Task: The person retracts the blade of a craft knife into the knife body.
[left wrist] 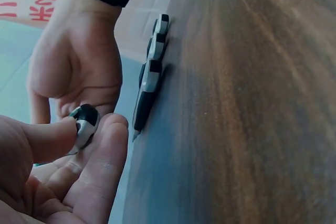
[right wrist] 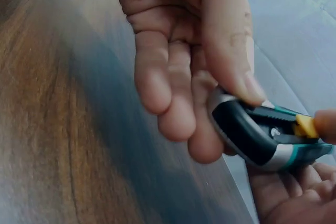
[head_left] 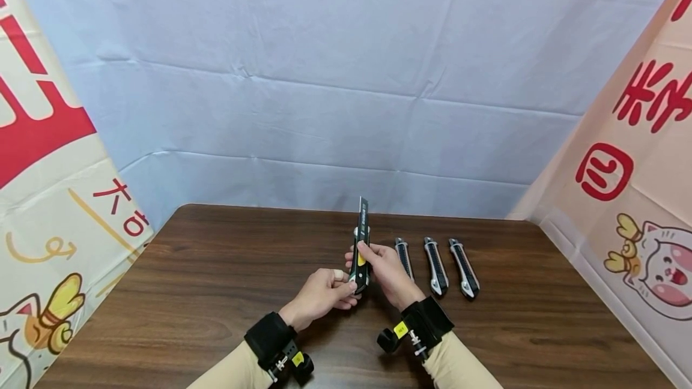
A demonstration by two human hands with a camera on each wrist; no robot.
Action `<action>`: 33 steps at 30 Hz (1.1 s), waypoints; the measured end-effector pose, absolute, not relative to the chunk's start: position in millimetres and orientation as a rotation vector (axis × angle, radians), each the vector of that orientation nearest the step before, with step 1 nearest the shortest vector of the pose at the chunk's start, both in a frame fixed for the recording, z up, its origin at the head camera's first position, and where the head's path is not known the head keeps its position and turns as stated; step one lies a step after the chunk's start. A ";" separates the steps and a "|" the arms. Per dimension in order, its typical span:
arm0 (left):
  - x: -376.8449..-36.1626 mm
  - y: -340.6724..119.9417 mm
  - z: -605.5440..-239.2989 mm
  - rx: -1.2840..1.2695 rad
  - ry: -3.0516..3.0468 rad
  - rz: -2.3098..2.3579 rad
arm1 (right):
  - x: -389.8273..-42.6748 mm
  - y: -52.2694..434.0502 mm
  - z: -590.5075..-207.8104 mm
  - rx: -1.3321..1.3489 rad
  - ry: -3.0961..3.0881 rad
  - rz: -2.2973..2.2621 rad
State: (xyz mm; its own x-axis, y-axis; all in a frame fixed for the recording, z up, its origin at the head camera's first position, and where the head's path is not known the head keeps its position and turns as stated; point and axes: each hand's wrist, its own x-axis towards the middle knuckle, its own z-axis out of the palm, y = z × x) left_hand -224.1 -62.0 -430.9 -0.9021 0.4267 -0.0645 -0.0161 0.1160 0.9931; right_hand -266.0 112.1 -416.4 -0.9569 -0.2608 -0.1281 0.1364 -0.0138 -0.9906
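A utility knife (head_left: 360,269), black with a yellow slider, is held up between both hands over the table, its dark blade pointing away. My right hand (head_left: 390,274) grips the body, the thumb by the yellow slider (right wrist: 306,126). Thumb and fingers of my left hand (head_left: 321,294) pinch the rounded butt end. In the left wrist view, only the butt end of the held knife (left wrist: 86,124) shows; the rest is hidden by the hands. In the right wrist view, the left fingers (right wrist: 178,114) lie under the butt, with the thumb on top.
Three more black-and-silver utility knives lie in a row right of the hands: one (head_left: 403,255) partly behind the right hand, a middle one (head_left: 435,266) and an outer one (head_left: 464,269). They rest on a brown wooden table (head_left: 243,257). Behind hangs a pale cloth (head_left: 324,107); printed banners flank the sides.
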 end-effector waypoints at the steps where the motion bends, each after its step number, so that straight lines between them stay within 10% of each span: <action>1: -224.0 -61.4 -431.3 0.407 2.068 1.850 | -265.8 112.0 -417.0 -0.119 1.983 -2.060; 33: -222.5 -59.0 -433.8 0.391 2.136 1.774 | -261.5 105.4 -419.6 -0.096 2.112 -1.992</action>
